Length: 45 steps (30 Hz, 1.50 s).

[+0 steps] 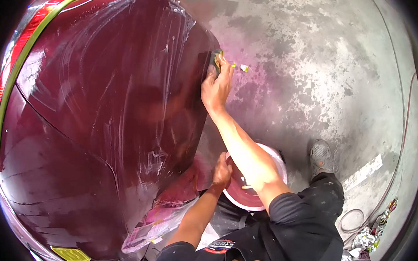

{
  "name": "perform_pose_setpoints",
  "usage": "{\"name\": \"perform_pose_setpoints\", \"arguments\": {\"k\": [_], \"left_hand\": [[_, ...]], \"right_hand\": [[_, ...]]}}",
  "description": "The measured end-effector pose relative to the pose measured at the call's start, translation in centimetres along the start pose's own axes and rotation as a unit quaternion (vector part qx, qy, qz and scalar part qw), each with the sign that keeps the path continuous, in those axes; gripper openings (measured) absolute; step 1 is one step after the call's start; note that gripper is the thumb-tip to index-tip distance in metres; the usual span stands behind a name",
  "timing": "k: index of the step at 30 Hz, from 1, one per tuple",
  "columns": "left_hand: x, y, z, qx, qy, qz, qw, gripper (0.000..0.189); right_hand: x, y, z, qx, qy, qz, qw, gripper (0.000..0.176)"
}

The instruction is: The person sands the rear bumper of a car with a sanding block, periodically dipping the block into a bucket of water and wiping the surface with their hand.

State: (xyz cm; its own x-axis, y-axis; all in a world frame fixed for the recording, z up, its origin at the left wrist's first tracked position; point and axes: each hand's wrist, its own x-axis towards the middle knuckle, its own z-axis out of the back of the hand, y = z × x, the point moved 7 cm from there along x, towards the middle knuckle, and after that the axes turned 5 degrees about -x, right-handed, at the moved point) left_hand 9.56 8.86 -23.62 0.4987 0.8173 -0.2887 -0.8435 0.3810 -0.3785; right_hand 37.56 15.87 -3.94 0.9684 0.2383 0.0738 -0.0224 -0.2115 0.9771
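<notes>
A dark red car bumper [126,79], streaked with pale wet marks, fills the left side. My right hand [217,88] reaches forward to its far right edge. Its fingers are closed around a sanding pad [216,60], dark with a yellowish face, which lies against that edge. Closer to my body, my left hand [222,172] is closed on the rim of a round bucket [283,168]. The bucket holds reddish water, and my right forearm passes above it, hiding part of the inside.
Yellow-green masking tape [26,50] borders the tail light [32,26]. Small scraps [244,68] lie on the grey floor [306,79]. Stained plastic sheeting [157,224] hangs under the bumper. A hose [404,126] and crumpled foil [366,239] are at right.
</notes>
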Motion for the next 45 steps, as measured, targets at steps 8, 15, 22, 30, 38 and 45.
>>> {"name": "perform_pose_setpoints", "arguments": {"k": [8, 15, 22, 30, 38, 45], "left_hand": [[-0.4, 2.0, -1.8, 0.050, -0.109, -0.002, 0.993, 0.060], [0.2, 0.5, -0.9, -0.089, 0.041, -0.078, 0.992, 0.044], [-0.2, -2.8, 1.5, -0.161, 0.050, 0.081, 0.982, 0.049], [0.6, 5.0, -5.2, -0.302, 0.033, -0.016, 0.953, 0.036], [-0.7, -2.1, 1.3, -0.049, -0.089, -0.137, 0.985, 0.055], [-0.2, 2.9, -1.9, -0.131, 0.000, -0.035, 0.991, 0.050]], "right_hand": [[-13.7, -3.4, 1.4, -0.050, 0.000, 0.048, 0.998, 0.035], [-10.6, -3.0, 1.8, -0.009, -0.017, 0.058, 0.998, 0.036], [-2.6, -2.5, 0.9, -0.015, 0.008, 0.002, 1.000, 0.031], [-12.1, -3.2, 1.5, -0.034, -0.026, 0.019, 0.999, 0.030], [-16.1, -4.9, 2.2, -0.047, 0.060, -0.002, 0.997, 0.049], [-4.4, -6.2, -0.2, -0.006, 0.061, -0.166, 0.984, 0.036]]}}
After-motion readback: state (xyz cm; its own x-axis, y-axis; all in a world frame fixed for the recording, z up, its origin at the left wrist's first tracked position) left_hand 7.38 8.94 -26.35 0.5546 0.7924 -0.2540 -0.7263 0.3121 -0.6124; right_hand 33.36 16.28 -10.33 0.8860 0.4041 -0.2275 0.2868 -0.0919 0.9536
